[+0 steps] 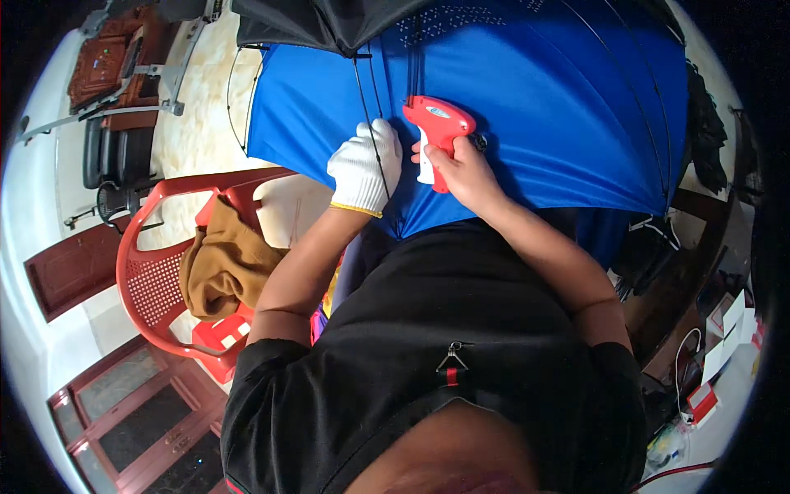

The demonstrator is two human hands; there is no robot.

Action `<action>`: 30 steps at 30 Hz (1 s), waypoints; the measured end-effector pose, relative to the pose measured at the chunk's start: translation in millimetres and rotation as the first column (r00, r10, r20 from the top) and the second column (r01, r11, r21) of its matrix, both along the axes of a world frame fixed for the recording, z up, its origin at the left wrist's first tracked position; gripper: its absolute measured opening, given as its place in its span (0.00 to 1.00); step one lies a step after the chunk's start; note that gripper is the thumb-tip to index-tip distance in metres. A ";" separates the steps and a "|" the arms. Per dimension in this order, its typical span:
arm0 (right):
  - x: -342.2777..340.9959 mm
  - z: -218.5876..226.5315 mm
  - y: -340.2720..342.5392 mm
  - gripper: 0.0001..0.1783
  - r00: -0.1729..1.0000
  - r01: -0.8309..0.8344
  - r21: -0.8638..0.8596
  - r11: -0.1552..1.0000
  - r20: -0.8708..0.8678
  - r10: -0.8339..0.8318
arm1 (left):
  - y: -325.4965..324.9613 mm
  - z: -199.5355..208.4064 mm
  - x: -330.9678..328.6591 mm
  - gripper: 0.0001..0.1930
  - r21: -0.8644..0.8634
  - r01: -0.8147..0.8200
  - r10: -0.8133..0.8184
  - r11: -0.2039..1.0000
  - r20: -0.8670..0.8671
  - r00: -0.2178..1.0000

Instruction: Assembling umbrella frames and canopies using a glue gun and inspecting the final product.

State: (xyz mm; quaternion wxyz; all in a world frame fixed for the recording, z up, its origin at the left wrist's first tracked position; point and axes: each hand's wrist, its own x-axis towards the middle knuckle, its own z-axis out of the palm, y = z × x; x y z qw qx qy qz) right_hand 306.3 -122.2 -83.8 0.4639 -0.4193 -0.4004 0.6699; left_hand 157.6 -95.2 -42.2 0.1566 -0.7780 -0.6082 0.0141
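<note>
A blue umbrella canopy (329, 99) with thin black ribs is spread across my lap and the area in front of me. My left hand (362, 169), in a white knit glove with a yellow cuff edge, is closed on the umbrella. A thin black rib (370, 115) runs over the glove, and what exactly the fingers pinch is hidden. Just to the right, my bare right hand (465, 173) grips a red and white tagging gun (443, 119) by its handle. The gun's nose points to the upper left, above the blue cloth.
Black cloth (329, 25) covers the top middle. On the left stands a red plastic chair (156, 276) with a mustard-brown cloth (230, 263) and a red box (218, 333). Dark wooden doors (148, 412) are at lower left. Cluttered surfaces with papers (724, 337) lie far right.
</note>
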 end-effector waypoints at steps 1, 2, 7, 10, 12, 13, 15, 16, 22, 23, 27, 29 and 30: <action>-1.3 -2.0 -0.1 0.15 0.999 -0.003 0.009 1.000 0.033 0.003 | -0.1 0.4 0.5 0.14 0.001 -0.001 0.001 1.000 0.000 1.000; -2.2 -4.0 -0.2 0.15 0.998 -0.007 0.017 1.000 0.066 0.006 | -0.2 1.1 1.0 0.14 0.002 -0.003 0.003 1.000 0.001 1.000; -2.9 -1.9 -0.3 0.15 0.997 -0.050 -0.005 0.999 0.060 0.050 | -0.8 5.1 2.9 0.11 0.028 0.013 -0.012 1.000 -0.033 0.999; -5.1 -6.3 -1.2 0.16 0.999 -0.018 0.011 1.000 0.034 0.017 | -0.4 -0.3 -1.1 0.11 0.052 0.027 -0.031 0.998 0.084 0.996; -5.8 -5.6 -1.4 0.17 1.000 -0.003 0.019 1.000 0.022 0.003 | -1.2 -0.2 -0.7 0.11 0.024 0.007 -0.010 1.000 0.112 0.994; -5.8 -5.0 -2.4 0.17 1.000 0.006 0.018 1.000 0.027 -0.006 | -1.8 0.5 -0.1 0.12 -0.005 -0.010 0.011 1.000 0.138 0.990; -6.3 -2.4 -3.8 0.18 0.999 0.024 0.015 1.000 0.038 -0.024 | -2.2 1.0 0.3 0.13 -0.035 -0.028 0.033 0.999 0.164 0.986; -6.7 -2.5 -3.9 0.18 0.999 0.023 0.014 1.000 0.039 -0.024 | -2.2 0.9 0.3 0.13 -0.035 -0.030 0.035 0.999 0.164 0.986; -3.6 -1.7 -1.6 0.16 0.998 -0.009 -0.013 1.000 0.054 0.010 | -3.9 1.4 -1.0 0.13 -0.031 -0.023 0.027 0.999 0.167 0.986; -2.5 -1.0 -0.7 0.15 0.997 -0.029 -0.019 0.999 0.064 0.030 | -4.0 1.3 -1.3 0.13 -0.031 -0.024 0.029 0.999 0.168 0.985; 4.3 13.3 6.9 0.14 0.994 -0.075 -0.083 0.994 -0.085 0.068 | -4.0 0.6 -2.3 0.12 -0.007 -0.029 0.030 1.000 0.170 0.985; 7.4 13.8 7.6 0.14 0.989 -0.096 -0.097 0.991 -0.121 0.084 | -5.8 1.5 -2.3 0.12 -0.006 -0.047 0.048 0.999 0.182 0.982; 9.5 13.6 7.7 0.14 0.983 -0.117 -0.111 0.987 -0.157 0.098 | -6.4 1.8 -2.2 0.12 -0.005 -0.056 0.056 0.998 0.189 0.980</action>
